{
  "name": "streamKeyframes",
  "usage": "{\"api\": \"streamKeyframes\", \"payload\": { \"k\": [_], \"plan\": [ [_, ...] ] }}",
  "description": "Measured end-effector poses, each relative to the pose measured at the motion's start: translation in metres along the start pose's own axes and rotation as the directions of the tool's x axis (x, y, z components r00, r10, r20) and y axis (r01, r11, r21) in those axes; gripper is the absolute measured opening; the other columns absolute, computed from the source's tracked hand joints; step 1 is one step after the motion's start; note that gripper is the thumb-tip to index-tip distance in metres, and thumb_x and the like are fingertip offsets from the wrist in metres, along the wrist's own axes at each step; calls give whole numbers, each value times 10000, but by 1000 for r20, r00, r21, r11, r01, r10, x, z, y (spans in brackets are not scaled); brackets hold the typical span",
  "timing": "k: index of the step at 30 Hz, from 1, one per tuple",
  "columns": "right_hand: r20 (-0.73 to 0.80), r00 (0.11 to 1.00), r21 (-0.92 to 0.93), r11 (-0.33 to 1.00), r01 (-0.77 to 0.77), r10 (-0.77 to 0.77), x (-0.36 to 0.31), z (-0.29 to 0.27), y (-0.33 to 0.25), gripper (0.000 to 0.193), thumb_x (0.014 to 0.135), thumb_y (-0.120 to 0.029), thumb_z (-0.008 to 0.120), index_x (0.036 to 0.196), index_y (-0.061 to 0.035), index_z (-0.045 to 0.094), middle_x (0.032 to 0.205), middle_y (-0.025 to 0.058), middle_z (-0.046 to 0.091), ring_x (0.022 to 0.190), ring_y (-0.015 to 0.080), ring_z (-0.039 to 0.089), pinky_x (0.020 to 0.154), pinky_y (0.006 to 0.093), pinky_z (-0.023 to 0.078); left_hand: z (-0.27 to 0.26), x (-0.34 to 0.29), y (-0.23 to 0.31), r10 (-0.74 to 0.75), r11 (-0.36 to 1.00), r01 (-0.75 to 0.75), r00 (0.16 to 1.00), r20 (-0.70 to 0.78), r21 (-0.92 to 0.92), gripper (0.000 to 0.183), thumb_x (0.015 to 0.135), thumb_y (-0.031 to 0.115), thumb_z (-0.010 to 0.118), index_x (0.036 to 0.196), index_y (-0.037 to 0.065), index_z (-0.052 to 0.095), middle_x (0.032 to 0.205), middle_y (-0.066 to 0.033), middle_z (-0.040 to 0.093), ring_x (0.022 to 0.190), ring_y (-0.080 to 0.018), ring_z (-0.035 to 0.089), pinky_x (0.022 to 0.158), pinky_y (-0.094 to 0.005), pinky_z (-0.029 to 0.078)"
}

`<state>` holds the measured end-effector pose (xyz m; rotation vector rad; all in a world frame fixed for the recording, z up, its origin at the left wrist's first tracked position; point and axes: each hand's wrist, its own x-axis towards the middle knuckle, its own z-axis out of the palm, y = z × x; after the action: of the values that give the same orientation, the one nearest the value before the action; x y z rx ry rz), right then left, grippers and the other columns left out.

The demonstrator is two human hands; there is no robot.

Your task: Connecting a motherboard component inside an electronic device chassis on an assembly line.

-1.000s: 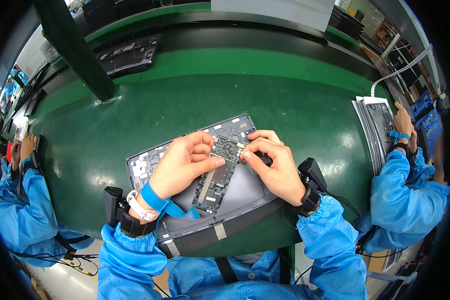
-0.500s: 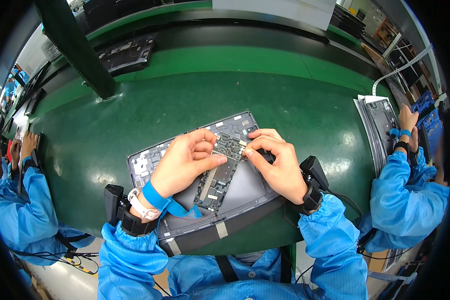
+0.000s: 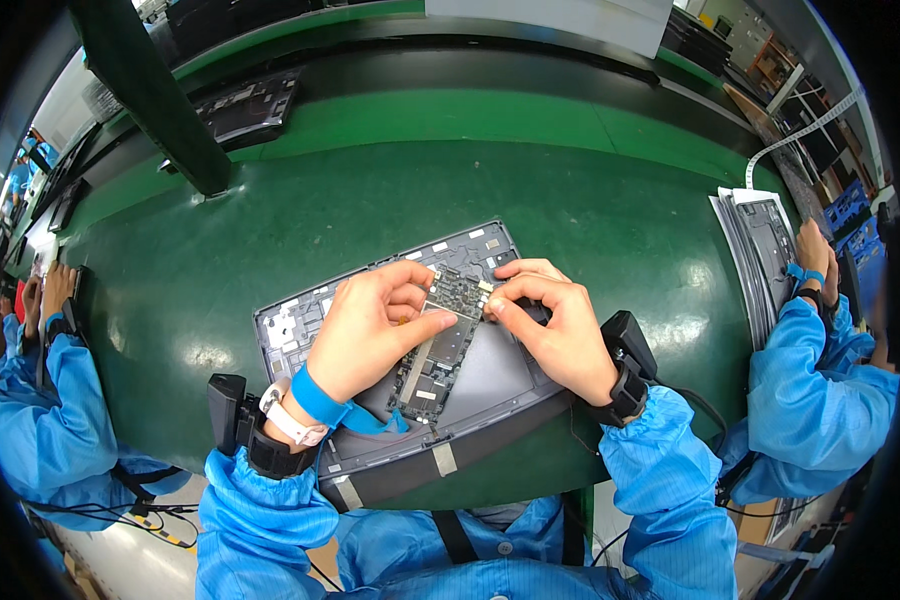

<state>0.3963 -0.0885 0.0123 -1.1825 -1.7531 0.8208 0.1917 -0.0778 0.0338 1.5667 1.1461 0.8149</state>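
A long dark circuit board (image 3: 432, 372) is held tilted over a grey laptop casing (image 3: 495, 385), which lies open on the green bench. My left hand (image 3: 370, 325) grips the board's left side, its thumb lying across the top face and the other fingers curled at the upper edge. At the board's upper right corner, beside a pale connector, my right hand (image 3: 558, 320) pinches the edge between thumb and forefinger. Its fingertips partly hide that spot, so any small part there cannot be made out. A blue strap (image 3: 320, 398) circles my left wrist.
A green post (image 3: 155, 105) rises at the back left. Behind the bench, a laptop part (image 3: 245, 108) rides on the dark belt (image 3: 410, 75). Stacked casings with papers (image 3: 755, 250) stand at the right, near a co-worker's hands (image 3: 813, 250). Another co-worker's hands (image 3: 58, 285) are at the left.
Both my hands stay nearly still on the board, with my left wrist shifted slightly. The laptop part on the belt has slid left. The right-hand co-worker's hands have moved a little.
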Motion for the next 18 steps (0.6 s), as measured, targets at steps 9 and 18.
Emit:
{"api": "streamKeyframes", "payload": {
  "k": [9, 18],
  "plan": [
    [-19, 1000, 2, 1000, 6, -6, 0, 1, 0, 114, 764, -135, 651, 801, -29, 669, 916, 133, 627, 948, 258, 566, 890, 367, 376, -2, 1, -2, -1, 994, 5, 999, 33, -113, 307, 748, 48, 699, 983, -72, 542, 757, -75, 636, 706, -92, 624, 611, -209, 498],
    [-26, 999, 34, 999, 26, -25, 0, -1, -1, 104, 764, -124, 650, 794, -25, 661, 895, 120, 632, 923, 255, 574, 893, 371, 374, 0, 1, 1, -8, 993, 11, 1000, 22, -121, 314, 752, 54, 698, 991, -67, 534, 787, -97, 650, 723, -106, 636, 620, -212, 504]
  ]
}}
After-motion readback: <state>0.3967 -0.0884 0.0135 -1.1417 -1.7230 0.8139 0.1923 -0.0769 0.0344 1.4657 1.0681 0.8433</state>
